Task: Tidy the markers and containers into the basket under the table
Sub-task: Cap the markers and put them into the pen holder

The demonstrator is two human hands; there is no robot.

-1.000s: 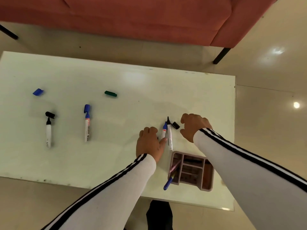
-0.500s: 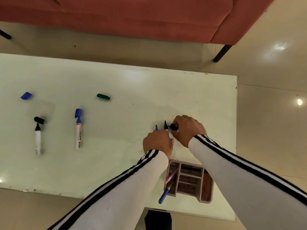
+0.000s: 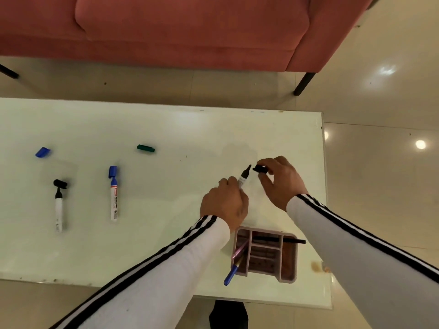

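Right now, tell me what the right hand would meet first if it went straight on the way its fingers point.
Probably the bare tip of the black marker gripped in the left hand. The right hand pinches a black cap just beside that tip, not touching; depth is unclear.

The white table (image 3: 166, 129) before me carries, left to right: a loose blue cap (image 3: 42, 152); an uncapped black marker (image 3: 58, 210), with a black cap (image 3: 60, 183) at its tip; a blue marker (image 3: 114, 200), possibly capped; a green cap (image 3: 145, 148); and a pink organizer (image 3: 266, 254) at my edge.
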